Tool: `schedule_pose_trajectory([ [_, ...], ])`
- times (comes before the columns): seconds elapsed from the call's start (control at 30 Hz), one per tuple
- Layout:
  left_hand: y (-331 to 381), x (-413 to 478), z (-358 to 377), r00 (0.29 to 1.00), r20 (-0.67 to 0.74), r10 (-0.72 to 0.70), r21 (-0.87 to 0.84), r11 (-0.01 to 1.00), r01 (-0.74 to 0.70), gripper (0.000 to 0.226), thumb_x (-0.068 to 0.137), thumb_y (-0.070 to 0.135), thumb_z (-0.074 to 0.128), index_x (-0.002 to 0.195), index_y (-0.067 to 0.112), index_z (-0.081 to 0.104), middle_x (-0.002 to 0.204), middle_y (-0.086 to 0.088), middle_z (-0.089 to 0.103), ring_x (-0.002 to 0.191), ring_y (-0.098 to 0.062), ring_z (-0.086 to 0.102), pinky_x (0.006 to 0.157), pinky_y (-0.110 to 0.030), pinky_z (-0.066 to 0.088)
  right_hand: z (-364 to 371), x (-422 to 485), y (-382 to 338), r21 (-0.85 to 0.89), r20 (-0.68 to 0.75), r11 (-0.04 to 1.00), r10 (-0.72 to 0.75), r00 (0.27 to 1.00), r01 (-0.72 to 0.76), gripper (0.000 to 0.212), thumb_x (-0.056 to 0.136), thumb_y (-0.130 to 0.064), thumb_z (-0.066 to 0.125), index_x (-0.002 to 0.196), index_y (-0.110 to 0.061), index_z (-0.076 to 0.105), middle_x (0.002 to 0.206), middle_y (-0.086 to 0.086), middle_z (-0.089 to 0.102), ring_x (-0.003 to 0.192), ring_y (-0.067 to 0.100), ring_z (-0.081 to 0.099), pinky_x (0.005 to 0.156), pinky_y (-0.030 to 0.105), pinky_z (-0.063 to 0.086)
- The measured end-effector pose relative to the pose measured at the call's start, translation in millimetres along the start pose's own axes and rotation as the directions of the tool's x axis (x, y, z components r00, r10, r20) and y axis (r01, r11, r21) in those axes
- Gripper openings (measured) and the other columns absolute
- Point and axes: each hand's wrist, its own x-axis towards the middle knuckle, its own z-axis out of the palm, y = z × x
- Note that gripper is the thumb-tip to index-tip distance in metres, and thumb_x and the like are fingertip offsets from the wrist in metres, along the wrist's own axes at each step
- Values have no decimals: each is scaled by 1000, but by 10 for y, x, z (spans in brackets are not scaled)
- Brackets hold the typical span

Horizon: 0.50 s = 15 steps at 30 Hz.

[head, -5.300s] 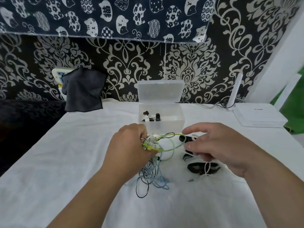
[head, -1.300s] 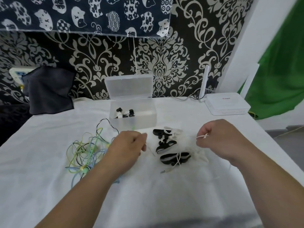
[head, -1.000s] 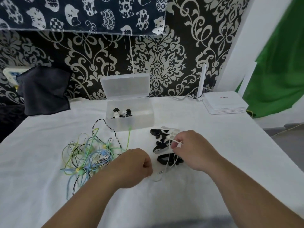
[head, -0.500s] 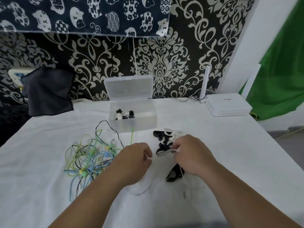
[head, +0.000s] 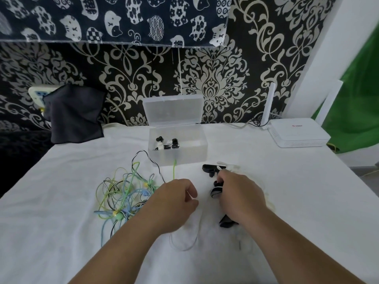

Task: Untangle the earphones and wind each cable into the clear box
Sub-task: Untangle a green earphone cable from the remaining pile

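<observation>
On the cloth (head: 61, 232), before the open box (head: 178, 149), my left hand (head: 174, 201) and right hand (head: 240, 193) each pinch the white cable (head: 184, 245). Left of them lies the tangle (head: 125, 195), apart from the box.

So we've got both bare forearms coming up from the bottom edge and angling in toward each other, hands close together but not touching. Our left hand (head: 174, 198) is curled into a loose fist, back of the hand up, thumb and forefinger tips pressed together in a pinch at the side nearest the other hand. Our right hand (head: 239, 194) sits just beside it and a bit further forward, knuckles up, wrist bent slightly inward, fingers (head: 222, 177) curled down and tucked under so we can't really see the fingertips.
</observation>
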Motion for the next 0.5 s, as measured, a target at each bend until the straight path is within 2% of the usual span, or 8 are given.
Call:
schedule_pose_trajectory([
  [0.13, -9, -31, -22, 1000, 11, 1, -24, 1000, -1, 12, 92, 32, 60, 103, 29, 63, 96, 15, 61, 77, -1, 55, 65, -17, 41, -1, -23, -6, -7, 42, 996, -83, 996, 83, 32, 83, -3, 45, 103, -28, 44, 86, -6, 52, 81, 21, 50, 62, 32, 34],
  [0.23, -5, -41, -51, 1000, -24, -8, -48, 999, 6, 11, 92, 32, 61, 102, 30, 64, 95, 15, 61, 83, -1, 58, 71, -19, 46, 3, -31, 0, 5, 69, 991, -133, 989, 133, 33, 81, -2, 45, 98, -30, 40, 88, -7, 54, 83, 20, 52, 59, 30, 32],
  [0.4, -21, -35, -66, 999, -46, -14, -74, 997, 11, 9, 90, 31, 63, 99, 31, 64, 93, 14, 62, 84, -4, 60, 73, -23, 51, -35, -66, -1, -37, 107, 989, -140, 984, 145, 45, 86, -6, 43, 122, -33, 50, 111, -4, 63, 96, 21, 56, 73, 30, 41],
  [0.5, -25, -33, -58, 999, -52, -11, -83, 997, 6, 9, 90, 30, 63, 98, 32, 64, 92, 14, 63, 83, -5, 60, 74, -24, 51, -14, -64, 3, -29, 51, 990, -133, 990, 135, 43, 83, -4, 43, 116, -29, 54, 102, -5, 62, 91, 20, 56, 69, 30, 38],
])
